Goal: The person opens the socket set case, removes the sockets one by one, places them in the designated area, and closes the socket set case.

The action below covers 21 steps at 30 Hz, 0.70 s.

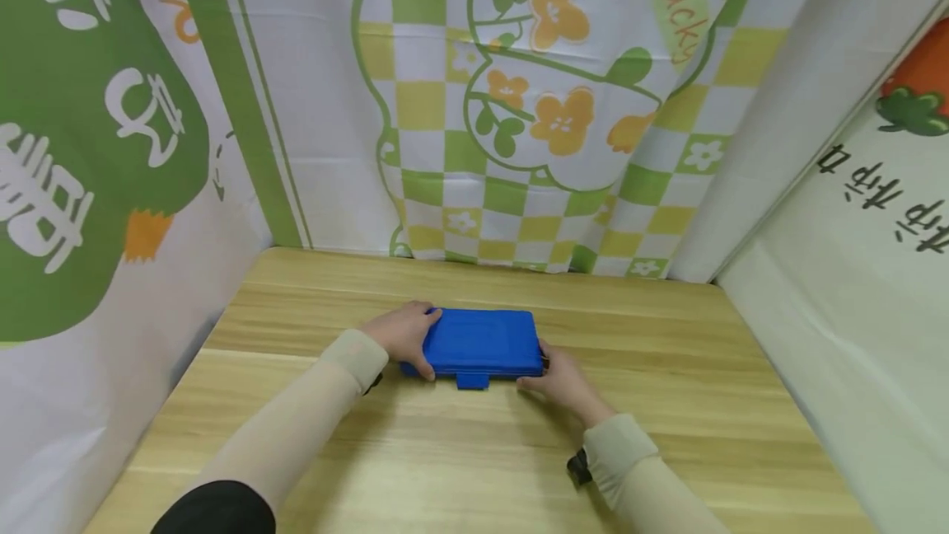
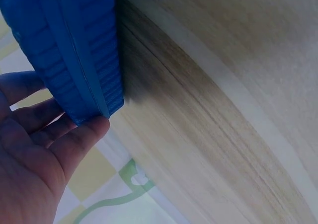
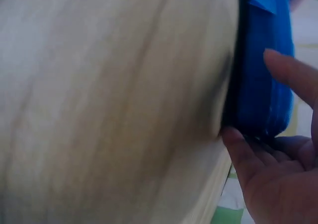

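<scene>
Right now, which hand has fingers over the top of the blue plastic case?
The left hand: its fingers lie over the top left edge of the blue plastic case. The right hand only touches the case's right end, near the front corner.

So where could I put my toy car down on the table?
Bare wood lies all along the table's near part between the two sleeves, on the far strip between the blue case and the curtain, and on the right side by the white wall. It is crowded only mid-table, where the left hand and right hand grip the case.
</scene>
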{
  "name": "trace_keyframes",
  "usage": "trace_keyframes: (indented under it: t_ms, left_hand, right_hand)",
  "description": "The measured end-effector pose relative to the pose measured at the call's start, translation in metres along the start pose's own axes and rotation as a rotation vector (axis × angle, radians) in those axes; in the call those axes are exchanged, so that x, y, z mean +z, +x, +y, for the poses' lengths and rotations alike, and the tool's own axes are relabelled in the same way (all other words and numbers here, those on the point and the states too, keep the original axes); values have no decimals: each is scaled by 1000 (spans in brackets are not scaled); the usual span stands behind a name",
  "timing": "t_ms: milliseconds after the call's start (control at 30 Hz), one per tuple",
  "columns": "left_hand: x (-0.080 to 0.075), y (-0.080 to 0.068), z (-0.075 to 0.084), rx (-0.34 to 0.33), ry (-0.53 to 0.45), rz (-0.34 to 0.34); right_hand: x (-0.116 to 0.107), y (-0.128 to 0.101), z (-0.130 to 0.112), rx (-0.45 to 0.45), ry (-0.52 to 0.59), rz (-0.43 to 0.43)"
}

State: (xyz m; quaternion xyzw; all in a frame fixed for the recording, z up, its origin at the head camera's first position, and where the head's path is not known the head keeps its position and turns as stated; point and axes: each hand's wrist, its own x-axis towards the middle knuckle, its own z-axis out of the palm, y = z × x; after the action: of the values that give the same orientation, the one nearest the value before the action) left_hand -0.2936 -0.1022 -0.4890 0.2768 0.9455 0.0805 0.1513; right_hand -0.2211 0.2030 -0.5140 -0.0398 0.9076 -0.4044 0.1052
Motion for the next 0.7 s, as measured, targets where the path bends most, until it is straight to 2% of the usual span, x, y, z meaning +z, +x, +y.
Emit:
trace_keyframes:
  t_ms: [100,267,400,633,700]
  left_hand:
    - [0,1,1,1,1,-2]
    - [1,2,-1,-1,-2,-5]
    - [1,2,-1,0,-5,2]
    - [3,-3,2,31,62,0]
    - [3,-4,2,34,48,1]
  right_hand:
    - [2,1,0,5,-78,38]
    - [4,2,2,-3,-111,67]
    - [5,1,5,-8,-112,74]
    - [3,2,6,-17,-117,66]
    - [3,2,6,-21,-119,68]
